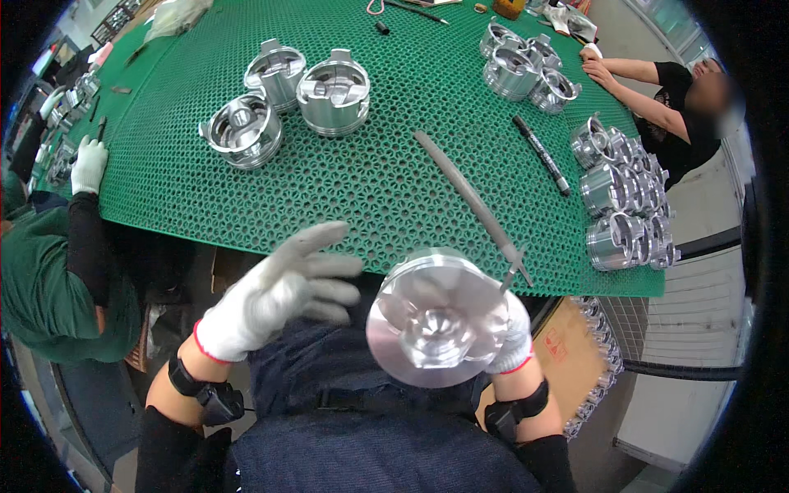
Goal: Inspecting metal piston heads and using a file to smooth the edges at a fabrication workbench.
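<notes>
In my right hand, gloved in white, is a shiny metal piston with its round crown facing up. It hangs just off the table's front edge, and most of that hand's fingers are hidden behind it. A thin pointed metal piece sticks out beside the piston; I cannot tell whether the hand grips it. My left hand, also in a white glove, is to the left of the piston, empty, its fingers spread and slightly blurred. Beyond the piston, a long grey file lies slantwise on the mat.
A green perforated mat covers the table. Three pistons stand at the far left-centre. More are grouped at the back right and right edge. A black marker lies nearby. Co-workers sit left and right. A cardboard sheet is below right.
</notes>
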Demonstrator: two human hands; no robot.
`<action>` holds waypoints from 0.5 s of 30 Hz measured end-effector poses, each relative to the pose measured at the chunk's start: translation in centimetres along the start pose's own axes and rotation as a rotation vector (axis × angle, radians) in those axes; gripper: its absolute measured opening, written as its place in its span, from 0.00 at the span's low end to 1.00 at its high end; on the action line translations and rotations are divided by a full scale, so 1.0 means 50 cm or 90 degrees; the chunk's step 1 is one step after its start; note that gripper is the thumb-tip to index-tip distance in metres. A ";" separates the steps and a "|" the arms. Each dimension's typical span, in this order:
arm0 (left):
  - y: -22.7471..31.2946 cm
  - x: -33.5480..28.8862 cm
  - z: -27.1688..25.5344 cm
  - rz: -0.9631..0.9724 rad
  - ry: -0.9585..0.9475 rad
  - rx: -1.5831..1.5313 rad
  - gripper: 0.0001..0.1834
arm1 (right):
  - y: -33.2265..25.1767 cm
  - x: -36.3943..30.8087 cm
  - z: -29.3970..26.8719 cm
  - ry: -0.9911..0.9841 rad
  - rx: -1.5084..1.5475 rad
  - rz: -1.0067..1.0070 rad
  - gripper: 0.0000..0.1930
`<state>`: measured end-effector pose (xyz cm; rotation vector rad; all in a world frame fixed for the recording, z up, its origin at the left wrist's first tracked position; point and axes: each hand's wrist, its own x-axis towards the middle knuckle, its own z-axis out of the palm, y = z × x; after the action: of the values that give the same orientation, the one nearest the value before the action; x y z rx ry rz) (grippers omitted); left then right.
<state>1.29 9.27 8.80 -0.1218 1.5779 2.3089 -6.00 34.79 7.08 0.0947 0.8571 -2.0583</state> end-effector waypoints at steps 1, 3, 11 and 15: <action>-0.002 -0.001 -0.001 -0.079 -0.007 -0.086 0.62 | -0.017 0.002 0.009 -0.035 -0.129 0.066 0.32; -0.025 0.005 0.008 -0.133 -0.083 -0.149 0.63 | -0.054 0.011 0.030 -0.136 -0.413 0.162 0.28; -0.132 -0.038 -0.021 -0.075 -0.098 -0.545 0.49 | -0.098 -0.014 0.076 -0.056 -0.252 -0.288 0.22; -0.152 -0.060 -0.020 -0.028 -0.056 -0.576 0.49 | -0.067 -0.039 0.053 -0.065 -0.729 -0.114 0.17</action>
<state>6.46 10.12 2.44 -0.2550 0.3840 2.7510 -6.72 35.80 11.59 -0.7180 1.8752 -1.4210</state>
